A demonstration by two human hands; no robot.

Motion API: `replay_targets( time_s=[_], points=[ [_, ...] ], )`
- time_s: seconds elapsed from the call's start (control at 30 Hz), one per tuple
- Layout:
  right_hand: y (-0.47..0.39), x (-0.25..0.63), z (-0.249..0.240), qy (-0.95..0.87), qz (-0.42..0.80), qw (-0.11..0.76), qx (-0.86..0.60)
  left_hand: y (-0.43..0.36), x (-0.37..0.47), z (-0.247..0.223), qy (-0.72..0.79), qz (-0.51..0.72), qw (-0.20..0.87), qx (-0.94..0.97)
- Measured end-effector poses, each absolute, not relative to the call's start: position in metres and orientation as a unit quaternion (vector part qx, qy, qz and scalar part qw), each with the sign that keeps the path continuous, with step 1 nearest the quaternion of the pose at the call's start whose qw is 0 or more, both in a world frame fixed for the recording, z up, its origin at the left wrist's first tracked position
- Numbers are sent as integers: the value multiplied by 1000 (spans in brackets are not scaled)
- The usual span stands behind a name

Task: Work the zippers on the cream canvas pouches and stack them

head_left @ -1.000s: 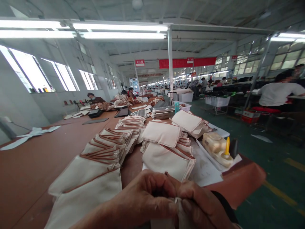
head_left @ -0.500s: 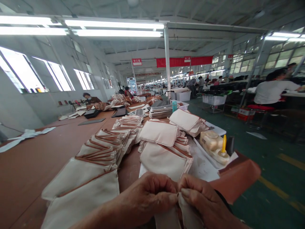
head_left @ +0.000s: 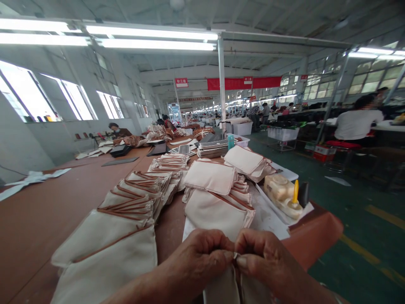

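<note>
A: Item, place, grip?
B: Cream fabric piece (head_left: 222, 288), brown-trimmed, near centre; left hand (head_left: 207, 258) and right hand (head_left: 268, 259) pinching its far end.
A: Handling?
B: Probably light, soft; best held by edges.

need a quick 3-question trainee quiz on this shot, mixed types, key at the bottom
1. True or false: the left hand and the right hand pinch the cloth with their fingertips close together.

2. Multiple choice: what colour is the slim upright handle near the plastic bottle?
A. Blue
B. Yellow
C. Red

3. Fill in: from the wearer's view, the fanned row of cream pieces on the table lies to the ____ of the plastic bottle.

Key:
1. True
2. B
3. left
</note>
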State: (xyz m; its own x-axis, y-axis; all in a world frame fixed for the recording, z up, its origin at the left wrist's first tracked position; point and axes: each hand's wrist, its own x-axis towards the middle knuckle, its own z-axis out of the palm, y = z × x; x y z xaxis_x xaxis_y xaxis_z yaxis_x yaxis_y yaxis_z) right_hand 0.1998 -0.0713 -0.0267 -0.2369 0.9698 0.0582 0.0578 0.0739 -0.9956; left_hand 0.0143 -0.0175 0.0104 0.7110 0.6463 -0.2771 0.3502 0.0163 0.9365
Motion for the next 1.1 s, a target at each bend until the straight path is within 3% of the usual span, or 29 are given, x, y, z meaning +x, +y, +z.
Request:
replay_targets(
  time_s=[0.2,0.43,0.67,0.77,0.93,1.1],
  points=[
    [-71,202,-36,-564,560,435,-422,-12,15,4,331,125,689,633],
    [-72,201,-26,-588,524,401,-468,-10,22,15,376,101,533,751],
    [-72,207,-35,-486,683,434,-329,-16,25,9,355,142,572,725],
    [-74,207,-34,-541,626,439,-349,-19,29,9,380,153,559,721],
    [-74,206,-34,-606,499,418,-457,-20,32,10,386,180,431,796],
    [-70,207,-41,-584,498,431,-474,-8,26,-2,367,117,540,748]
  ],
)
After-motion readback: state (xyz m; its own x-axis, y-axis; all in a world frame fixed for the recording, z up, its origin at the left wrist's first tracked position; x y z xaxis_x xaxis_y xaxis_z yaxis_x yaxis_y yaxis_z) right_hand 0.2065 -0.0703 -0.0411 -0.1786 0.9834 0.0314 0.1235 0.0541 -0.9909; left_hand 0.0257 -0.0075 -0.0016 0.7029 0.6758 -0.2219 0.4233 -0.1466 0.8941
